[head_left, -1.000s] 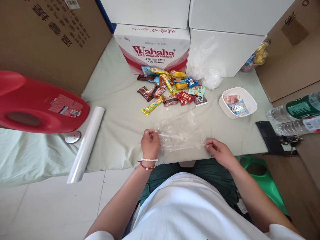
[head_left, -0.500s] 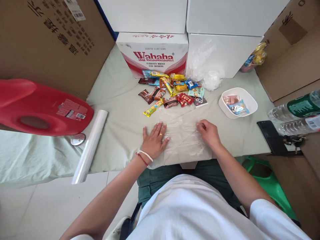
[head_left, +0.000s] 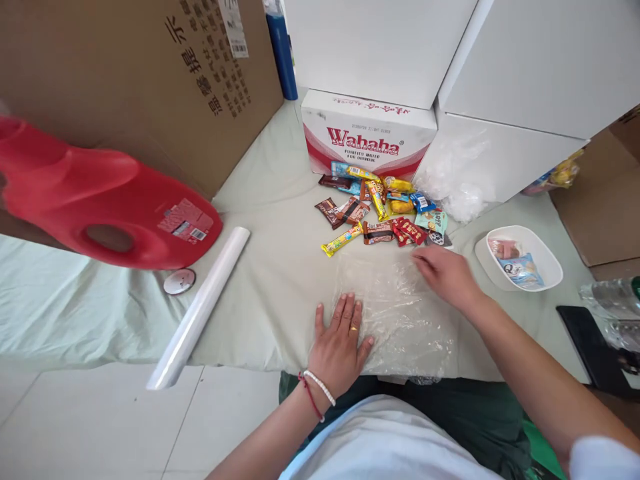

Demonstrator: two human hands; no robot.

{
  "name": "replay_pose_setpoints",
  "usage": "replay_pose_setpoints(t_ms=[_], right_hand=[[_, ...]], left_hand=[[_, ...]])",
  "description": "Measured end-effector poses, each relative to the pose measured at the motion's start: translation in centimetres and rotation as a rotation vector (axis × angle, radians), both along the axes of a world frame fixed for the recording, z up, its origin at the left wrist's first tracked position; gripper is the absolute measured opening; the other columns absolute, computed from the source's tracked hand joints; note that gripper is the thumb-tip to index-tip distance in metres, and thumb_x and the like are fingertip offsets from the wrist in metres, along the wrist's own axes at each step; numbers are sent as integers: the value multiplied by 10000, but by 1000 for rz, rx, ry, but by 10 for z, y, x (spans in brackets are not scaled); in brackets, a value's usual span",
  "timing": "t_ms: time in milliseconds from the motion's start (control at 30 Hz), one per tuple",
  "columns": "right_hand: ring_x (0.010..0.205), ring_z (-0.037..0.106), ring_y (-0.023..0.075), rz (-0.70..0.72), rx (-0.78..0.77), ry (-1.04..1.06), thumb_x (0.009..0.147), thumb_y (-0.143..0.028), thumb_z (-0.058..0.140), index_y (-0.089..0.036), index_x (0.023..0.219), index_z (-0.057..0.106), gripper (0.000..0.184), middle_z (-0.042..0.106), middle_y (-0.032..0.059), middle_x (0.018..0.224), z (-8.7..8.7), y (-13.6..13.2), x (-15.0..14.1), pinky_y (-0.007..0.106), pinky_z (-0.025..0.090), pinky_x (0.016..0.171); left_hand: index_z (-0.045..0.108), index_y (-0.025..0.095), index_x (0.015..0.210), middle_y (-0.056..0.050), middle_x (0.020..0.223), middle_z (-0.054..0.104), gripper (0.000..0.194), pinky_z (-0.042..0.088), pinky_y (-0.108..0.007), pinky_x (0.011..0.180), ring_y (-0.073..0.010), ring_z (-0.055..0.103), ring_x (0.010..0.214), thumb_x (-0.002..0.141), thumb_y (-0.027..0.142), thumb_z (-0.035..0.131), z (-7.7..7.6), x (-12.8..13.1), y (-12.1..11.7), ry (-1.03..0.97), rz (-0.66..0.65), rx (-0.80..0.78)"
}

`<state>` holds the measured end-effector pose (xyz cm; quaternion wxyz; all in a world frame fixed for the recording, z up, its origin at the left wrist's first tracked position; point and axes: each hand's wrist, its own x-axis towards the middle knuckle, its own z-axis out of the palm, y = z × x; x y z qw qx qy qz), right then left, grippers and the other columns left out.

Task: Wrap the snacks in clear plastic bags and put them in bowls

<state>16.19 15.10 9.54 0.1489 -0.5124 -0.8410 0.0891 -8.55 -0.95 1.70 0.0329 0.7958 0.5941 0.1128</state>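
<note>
A thin, wrinkled sheet of transparent plastic film (head_left: 400, 323) lies on the cloth-covered table in front of me. My left hand (head_left: 341, 343) rests flat on its left side, fingers spread, holding nothing. At the film's upper right, my right hand (head_left: 445, 277) has its thumb and fingers pinched together on the film's edge. Just beyond the film is a loose pile of wrapped snacks (head_left: 377, 200). Nearest the film are a yellow-wrapped bar (head_left: 343, 240), a brown packet (head_left: 379, 232) and red packets (head_left: 411, 231).
A white bowl (head_left: 553, 267) holding small packets sits right, near a black phone (head_left: 583, 340) and bottles. Left are a white film roll (head_left: 205, 300), a round tin (head_left: 179, 281) and a red jug (head_left: 135, 193). A Wahaha carton (head_left: 367, 133) and crumpled plastic (head_left: 463, 200) stand behind.
My right hand has moved forward and right, toward the snack pile. The film looks more spread out to the right. My left hand stays flat on it. The camera view has shifted.
</note>
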Motion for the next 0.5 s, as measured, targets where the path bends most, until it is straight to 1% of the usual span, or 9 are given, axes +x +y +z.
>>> replay_pose_setpoints(t_ms=[33,67,133,167,233,300,367,400,500], right_hand=[[1021,659,253,130,4,-84,1017,-259,479,-202,1117,719,266,742,107,1104,1,18,-33,346,498,844],[1077,630,263,222,26,-159,1007,-193,471,-202,1197,698,296,719,116,1191,1,33,-65,351,488,842],[1159,567,282,354,92,-281,1004,-117,430,-190,1327,632,388,667,137,1311,-6,56,-119,376,467,867],[1179,539,294,409,106,-338,1009,-117,423,-179,1311,636,375,670,146,1290,-10,63,-139,401,453,902],[1189,503,310,478,117,-425,1013,-120,411,-154,1193,681,326,691,159,1183,-16,67,-162,447,413,975],[1186,490,325,519,118,-445,1006,-141,435,-145,1084,702,279,691,162,1105,-15,65,-165,480,376,1026],[1179,496,337,481,115,-381,989,-184,480,-137,1107,687,243,671,170,1142,-7,66,-157,482,383,1022],[1161,512,338,402,109,-330,990,-210,485,-128,1158,664,259,655,180,1184,-2,70,-151,471,403,998],[1098,568,331,-25,76,-205,1037,-292,423,-80,1307,555,368,604,231,1290,5,100,-136,434,456,907]], left_hand=[[392,139,1591,-136,1688,315,655,2,-591,1300,-284,327,1561,1048,504,362,-1,-1,1,-7,-2,8],[398,139,1587,-136,1682,329,653,3,-590,1300,-285,340,1555,1047,505,366,-1,-2,1,-15,-4,16],[413,145,1581,-137,1671,357,646,15,-590,1300,-290,363,1543,1044,503,375,-2,-2,2,-34,-4,27],[420,149,1578,-136,1665,370,641,20,-588,1300,-291,373,1538,1043,500,378,-2,-2,2,-44,-1,30],[433,154,1572,-135,1654,391,631,19,-581,1303,-290,387,1530,1042,493,386,-2,-2,2,-69,9,33],[443,154,1566,-136,1644,411,624,12,-575,1305,-290,399,1523,1039,484,399,-2,-2,2,-95,20,37],[451,150,1561,-138,1642,414,621,1,-571,1307,-288,406,1520,1035,477,411,-1,-2,2,-117,22,41],[456,148,1558,-137,1644,409,620,-8,-568,1308,-287,406,1520,1034,476,414,-1,-2,2,-124,18,42],[452,142,1560,-134,1659,380,620,-31,-561,1310,-286,398,1526,1032,467,421,-2,-3,3,-125,7,40]])
